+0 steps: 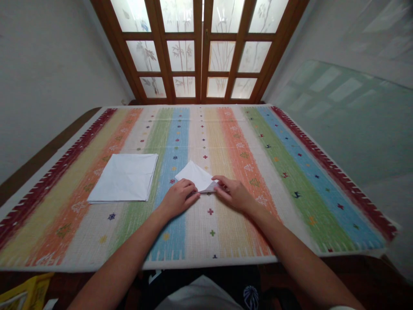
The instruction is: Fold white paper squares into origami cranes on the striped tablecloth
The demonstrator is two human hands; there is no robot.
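A white folded sheet is pointed toward the counter's far edge, its long axis roughly sideways. It is pinched by the nearly closed left hand and right hand.

The left hand is resting with bent fingers; facing it, the right hand is holding forefinger above thumb; bare forearms are slanting outward behind.

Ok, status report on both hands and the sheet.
Left hand on sheet, right hand at its right corner. Sheet folded, on tablecloth. Stack apart, leftward.
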